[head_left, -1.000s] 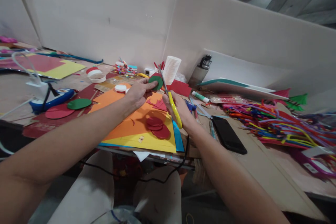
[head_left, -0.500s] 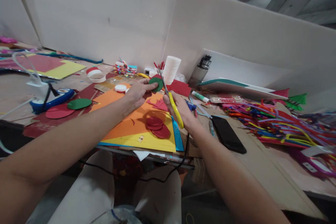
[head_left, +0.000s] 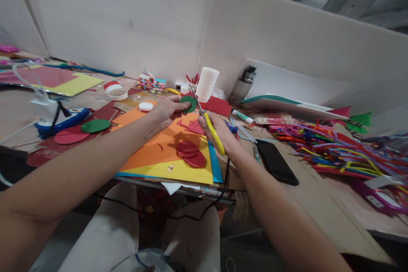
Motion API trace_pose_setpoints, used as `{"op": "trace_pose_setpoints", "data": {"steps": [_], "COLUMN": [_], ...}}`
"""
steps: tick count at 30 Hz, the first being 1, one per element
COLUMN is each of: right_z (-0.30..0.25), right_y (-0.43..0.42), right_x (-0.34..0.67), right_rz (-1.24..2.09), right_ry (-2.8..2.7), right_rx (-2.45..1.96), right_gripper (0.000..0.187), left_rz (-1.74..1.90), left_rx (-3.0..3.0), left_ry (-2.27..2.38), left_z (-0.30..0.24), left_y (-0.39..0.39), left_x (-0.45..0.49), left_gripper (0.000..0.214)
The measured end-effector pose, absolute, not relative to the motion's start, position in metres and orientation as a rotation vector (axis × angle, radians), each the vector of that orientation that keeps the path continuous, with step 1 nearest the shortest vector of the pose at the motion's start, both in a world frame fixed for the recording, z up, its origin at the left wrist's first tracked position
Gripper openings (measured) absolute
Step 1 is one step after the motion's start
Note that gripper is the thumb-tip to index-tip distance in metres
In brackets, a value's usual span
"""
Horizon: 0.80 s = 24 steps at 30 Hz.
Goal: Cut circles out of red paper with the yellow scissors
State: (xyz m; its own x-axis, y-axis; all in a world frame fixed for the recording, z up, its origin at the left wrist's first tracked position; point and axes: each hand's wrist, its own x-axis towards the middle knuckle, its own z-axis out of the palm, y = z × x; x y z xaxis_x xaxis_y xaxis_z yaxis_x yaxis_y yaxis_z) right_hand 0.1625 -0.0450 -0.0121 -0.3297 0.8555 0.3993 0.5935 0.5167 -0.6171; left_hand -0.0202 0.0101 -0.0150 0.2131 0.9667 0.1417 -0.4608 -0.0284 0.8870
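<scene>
My left hand (head_left: 165, 112) pinches a small green paper disc (head_left: 188, 104) above the table. In my right hand (head_left: 221, 134) are yellow-handled scissors (head_left: 210, 129), fingers closed on the handle, with the blades angled up against the disc's right edge. Below both hands lie orange and yellow paper sheets (head_left: 153, 153) with a small pile of red paper circles (head_left: 191, 153) and red scraps (head_left: 193, 126).
A black phone (head_left: 276, 162) lies right of my right hand, beside a heap of coloured pipe cleaners (head_left: 334, 151). Behind stand stacked white cups (head_left: 207, 84), a bottle (head_left: 244, 85) and a glue stick (head_left: 242, 117). At left are a blue glue gun (head_left: 62, 120), a green oval (head_left: 95, 126) and tape rolls (head_left: 117, 91).
The scissors and disc have shifted very slightly; the blades sit a little lower against the disc. Otherwise nothing has moved.
</scene>
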Motion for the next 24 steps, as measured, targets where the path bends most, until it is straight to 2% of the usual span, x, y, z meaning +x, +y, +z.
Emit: {"op": "trace_pose_setpoints", "data": {"steps": [24], "right_z": [-0.008], "right_y": [-0.048], "right_x": [0.167], "right_rz": [0.462], "right_ry": [-2.144], "right_rx": [-1.164], "right_gripper": [0.041], "left_rz": [1.174], "left_rx": [1.228], "left_ry": [0.712], "left_z": [-0.014], "left_y": [0.015], "left_x": [-0.032], "left_gripper": [0.018]}}
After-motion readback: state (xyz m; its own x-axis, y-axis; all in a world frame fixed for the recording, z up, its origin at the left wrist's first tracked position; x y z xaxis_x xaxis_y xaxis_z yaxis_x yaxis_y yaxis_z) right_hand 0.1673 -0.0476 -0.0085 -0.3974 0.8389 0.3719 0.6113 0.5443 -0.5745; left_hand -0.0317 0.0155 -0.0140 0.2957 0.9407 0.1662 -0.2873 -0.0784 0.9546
